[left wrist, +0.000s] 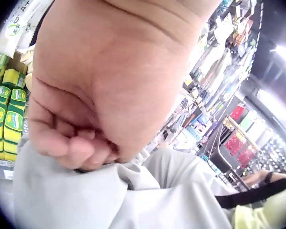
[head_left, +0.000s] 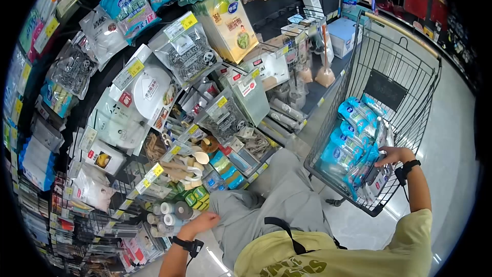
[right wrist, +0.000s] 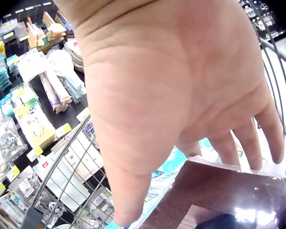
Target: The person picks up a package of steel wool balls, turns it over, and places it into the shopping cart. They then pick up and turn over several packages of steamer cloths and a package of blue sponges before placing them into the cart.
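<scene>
The right hand [head_left: 393, 156] is inside the wire shopping cart [head_left: 306, 164], over a plastic-wrapped pack [head_left: 376, 183] beside a pile of blue packages [head_left: 348, 138]. In the right wrist view that hand [right wrist: 181, 95] has its fingers spread and fairly straight, touching the edge of a shiny dark brown pack [right wrist: 219, 191]; the thumb reaches down over a blue package. The left hand [head_left: 205, 222] is beside the grey trousers [head_left: 277, 200]. Seen from the left wrist, this hand [left wrist: 105, 90] has its fingers curled towards the palm against the trouser leg, with nothing visible in it.
Shelves on the left hold hanging bags [head_left: 187, 54], wooden utensils [head_left: 187, 166], several rolls [head_left: 171, 214] and green-yellow sponge packs [head_left: 197, 195]. A blue-white box [head_left: 343, 36] stands on the lower shelf beside the cart. Tiled floor [head_left: 456, 107] extends along the cart's right side.
</scene>
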Tool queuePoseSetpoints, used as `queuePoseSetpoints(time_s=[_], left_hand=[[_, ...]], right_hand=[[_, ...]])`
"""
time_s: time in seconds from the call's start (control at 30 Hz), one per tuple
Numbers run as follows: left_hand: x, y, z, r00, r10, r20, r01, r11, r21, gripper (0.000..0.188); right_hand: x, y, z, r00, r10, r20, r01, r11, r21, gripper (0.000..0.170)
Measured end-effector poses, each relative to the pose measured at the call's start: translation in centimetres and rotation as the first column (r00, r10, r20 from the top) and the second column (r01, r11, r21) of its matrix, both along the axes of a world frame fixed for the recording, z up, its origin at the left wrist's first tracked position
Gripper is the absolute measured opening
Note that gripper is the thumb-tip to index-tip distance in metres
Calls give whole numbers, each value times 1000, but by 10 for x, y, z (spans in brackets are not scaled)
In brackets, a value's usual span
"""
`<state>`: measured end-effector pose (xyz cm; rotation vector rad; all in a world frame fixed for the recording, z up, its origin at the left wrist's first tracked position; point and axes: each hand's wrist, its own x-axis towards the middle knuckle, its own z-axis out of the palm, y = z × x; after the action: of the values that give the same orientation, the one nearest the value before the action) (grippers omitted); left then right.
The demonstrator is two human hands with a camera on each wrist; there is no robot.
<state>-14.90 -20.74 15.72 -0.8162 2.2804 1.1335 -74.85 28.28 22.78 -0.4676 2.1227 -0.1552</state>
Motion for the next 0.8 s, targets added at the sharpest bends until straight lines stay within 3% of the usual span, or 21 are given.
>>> queuePoseSetpoints(time_s=[0.07,0.1,0.17,0.23,0.27,0.3,0.37,0.4,0.43,0.5,0.53,0.6,0.63,0.7,0.8], left_hand=[[10,4,-18,996,-62,57,73,975,-208,37],[16,-2,-40,991,-91,94,117,936,-331,39],[3,-4,-36,986,-116,122,164,829,-534,37],[-56,32,31,989,-110,101,149,717,-681,32],[-83,46,49,980,-177,-91,84,782,-618,29],[-111,59,62,933,-221,-284,34,840,-541,27],[-163,95,66,746,-339,-573,112,912,-394,31],[-189,113,60,650,-411,-639,211,906,-367,38],[-212,136,57,545,-464,-699,235,884,-404,46],[-254,170,38,330,-601,-728,200,798,-568,54],[-269,185,26,324,-616,-719,193,786,-587,56],[-285,202,4,317,-647,-694,181,759,-625,59],[-284,201,-2,370,-671,-643,201,733,-650,59],[-282,198,-3,461,-719,-520,260,670,-695,60],[-280,202,8,575,-693,-435,324,681,-656,55]], right_hand=[[-1,6,-17,998,-17,-66,15,999,-34,126],[-2,10,-25,994,-11,-113,5,999,-53,125],[6,19,-30,975,-15,-222,-16,990,-141,123],[11,31,-46,845,25,-534,-145,972,-184,98],[16,34,-45,752,17,-659,-188,964,-189,90],[26,39,-45,658,-12,-753,-231,948,-218,74],[43,53,-48,491,75,-868,-290,953,-82,66],[51,58,-49,398,122,-909,-309,951,-8,62],[57,61,-49,475,41,-879,-272,957,-102,50],[76,70,-62,440,203,-874,-310,949,64,44],[82,71,-65,419,283,-863,-330,932,146,43],[96,61,-64,503,289,-815,-212,955,207,43],[103,60,-68,393,312,-865,-249,942,226,47],[110,60,-67,383,319,-867,-271,936,224,47],[124,56,-62,381,315,-869,-267,938,223,47]])
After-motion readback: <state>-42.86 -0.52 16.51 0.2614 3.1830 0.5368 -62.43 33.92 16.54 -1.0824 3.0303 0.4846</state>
